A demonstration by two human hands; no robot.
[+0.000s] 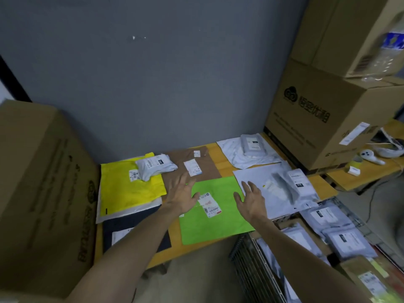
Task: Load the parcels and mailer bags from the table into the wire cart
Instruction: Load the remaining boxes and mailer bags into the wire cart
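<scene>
A green mailer bag [220, 224] with a white label lies flat at the table's front edge. My left hand [182, 193] hovers open over its upper left corner; my right hand [251, 199] hovers open over its right edge. Neither holds anything. To the left lie a yellow mailer [126, 189] with a small grey parcel [156, 165] on top, and a dark mailer [135, 230]. A brown flat mailer [185, 159] lies behind. A large grey mailer [277, 191] and white bags [251, 149] lie to the right. The wire cart [249, 265] stands at lower right, holding several parcels.
A big cardboard box [41, 193] stands on the left against the table. Stacked cardboard boxes [323, 110] rise at the right rear. A second table [371, 169] beyond them carries small items. A grey wall backs the table.
</scene>
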